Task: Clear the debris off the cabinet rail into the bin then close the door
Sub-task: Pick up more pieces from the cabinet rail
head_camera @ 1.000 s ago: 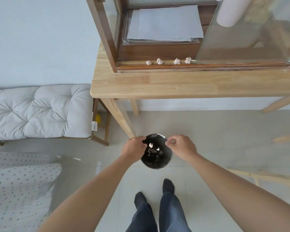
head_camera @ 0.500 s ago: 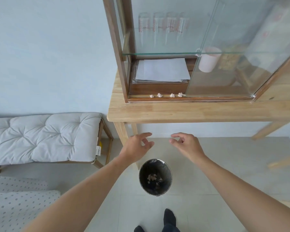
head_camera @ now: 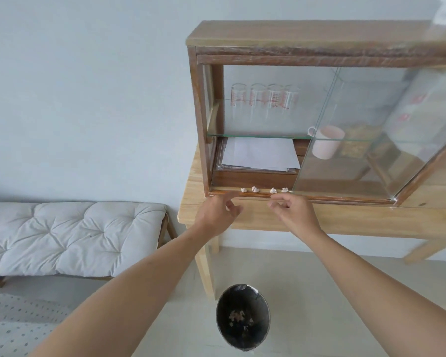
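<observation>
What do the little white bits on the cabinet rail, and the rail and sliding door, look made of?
The four small white crumpled bits look like wadded paper or tissue: matte, creased, peaked. I can't tell which. The dark brown cabinet rail looks like stained wood with visible grain. The clear sliding door looks like frameless glass: see-through, greenish at its edge, with reflections.

Four small white scraps of debris [head_camera: 263,190] lie in a row on the cabinet rail [head_camera: 319,198]. Four glasses [head_camera: 265,99] with red markings stand on the glass shelf [head_camera: 255,136]. One pink mug [head_camera: 326,142], one stack of papers [head_camera: 259,153], one bin [head_camera: 242,316] and two hands [head_camera: 218,213] are visible.
</observation>
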### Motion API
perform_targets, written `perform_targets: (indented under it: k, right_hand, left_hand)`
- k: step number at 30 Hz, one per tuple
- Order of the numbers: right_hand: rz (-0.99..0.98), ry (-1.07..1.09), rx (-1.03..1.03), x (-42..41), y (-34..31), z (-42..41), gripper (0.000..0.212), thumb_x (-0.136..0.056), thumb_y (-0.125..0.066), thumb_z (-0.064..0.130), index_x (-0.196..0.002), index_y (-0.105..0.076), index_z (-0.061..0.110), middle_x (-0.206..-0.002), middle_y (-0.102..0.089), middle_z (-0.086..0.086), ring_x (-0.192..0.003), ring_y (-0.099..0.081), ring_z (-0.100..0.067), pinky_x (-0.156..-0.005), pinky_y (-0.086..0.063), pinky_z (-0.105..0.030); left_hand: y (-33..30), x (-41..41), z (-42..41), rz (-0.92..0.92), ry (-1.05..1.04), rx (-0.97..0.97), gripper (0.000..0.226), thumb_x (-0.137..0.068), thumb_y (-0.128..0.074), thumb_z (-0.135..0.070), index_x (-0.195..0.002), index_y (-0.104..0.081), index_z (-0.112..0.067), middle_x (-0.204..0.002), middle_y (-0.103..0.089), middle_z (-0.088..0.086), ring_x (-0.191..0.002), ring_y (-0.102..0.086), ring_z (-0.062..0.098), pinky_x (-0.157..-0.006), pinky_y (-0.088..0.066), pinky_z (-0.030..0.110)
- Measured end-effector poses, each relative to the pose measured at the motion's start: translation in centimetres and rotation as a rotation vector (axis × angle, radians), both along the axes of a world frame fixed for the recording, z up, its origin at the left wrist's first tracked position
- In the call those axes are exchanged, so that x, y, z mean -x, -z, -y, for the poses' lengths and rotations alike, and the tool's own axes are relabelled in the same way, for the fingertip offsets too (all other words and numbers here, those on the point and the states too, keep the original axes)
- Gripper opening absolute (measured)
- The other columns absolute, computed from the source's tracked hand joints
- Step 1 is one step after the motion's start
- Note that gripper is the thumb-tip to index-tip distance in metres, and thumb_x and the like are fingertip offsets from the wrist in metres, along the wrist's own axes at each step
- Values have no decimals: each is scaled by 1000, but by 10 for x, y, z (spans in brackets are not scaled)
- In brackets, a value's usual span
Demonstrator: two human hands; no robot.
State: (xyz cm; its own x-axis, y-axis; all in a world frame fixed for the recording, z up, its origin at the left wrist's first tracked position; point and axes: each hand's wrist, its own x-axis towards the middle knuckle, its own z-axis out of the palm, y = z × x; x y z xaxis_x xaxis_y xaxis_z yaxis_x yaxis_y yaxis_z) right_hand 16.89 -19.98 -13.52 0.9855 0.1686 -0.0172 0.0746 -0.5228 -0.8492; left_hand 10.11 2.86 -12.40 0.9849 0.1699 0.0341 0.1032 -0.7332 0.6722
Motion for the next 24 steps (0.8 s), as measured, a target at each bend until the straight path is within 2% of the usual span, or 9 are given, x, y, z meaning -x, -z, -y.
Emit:
perform_targets:
  k: [3, 5, 9, 11, 14, 19, 24]
  right_hand:
    - [-12, -19, -13, -25, 1, -17, 25, -96, -77, 33, -120, -80, 25, -67, -72, 4, -56, -66, -8, -66, -50, -30]
    - [-15, -51, -11, -39, 4, -28, 33, -98, -75, 37, -128, -77, 22, -62, -73, 3, -47, -61, 0, -62, -47, -28]
    - [-24, -111, 25, -55, 12, -44, 42, -99, -71, 47, -135, -73, 24, -58, -76, -2, -40, -58, -1, -55, -45, -26]
    - [-22, -122, 42, -59, 15, -46, 37, -100, -70, 46, -130, -76, 25, -57, -76, -2, -39, -59, -2, -54, -45, -26]
    - [-9, -115, 49, -60, 18, -45, 26, -100, -71, 45, -116, -81, 27, -55, -75, -1, -36, -57, -4, -54, -46, -27]
    - [16, -95, 2, -54, 14, -42, 12, -99, -72, 40, -98, -79, 30, -55, -74, -2, -36, -55, -5, -54, -44, -26]
    - [8, -100, -23, -38, 13, -31, 11, -100, -74, 37, -98, -80, 28, -49, -68, 6, -41, -56, -2, -51, -39, -18]
  left_hand:
    - [-2, -25, 4, 16, -32, -36, 41, -97, -67, -39, -139, -65, -36, -94, -77, -11, -97, -70, 23, -81, -57, 38]
    - [-3, -40, 9, 15, -52, -58, 45, -96, -67, -37, -141, -63, -36, -96, -77, -10, -101, -70, 24, -82, -57, 38]
    - [2, -60, 16, 14, -113, -111, 43, -98, -63, -40, -140, -65, -32, -86, -73, -8, -102, -71, 29, -82, -58, 41]
    - [5, -66, 18, 38, -131, -140, 32, -97, -62, -37, -127, -74, -30, -92, -78, -2, -99, -71, 32, -78, -58, 41]
    - [9, -66, 19, 51, -134, -149, 24, -98, -61, -37, -110, -80, -28, -86, -77, 0, -91, -70, 33, -74, -58, 42]
    - [12, -60, 18, 135, -159, -111, 20, -99, -67, -33, -112, -80, -27, -73, -65, -10, -79, -67, 24, -67, -53, 35]
    - [14, -42, 14, 169, -124, -41, 16, -99, -70, -31, -106, -81, -22, -82, -76, -5, -79, -70, 21, -69, -54, 36]
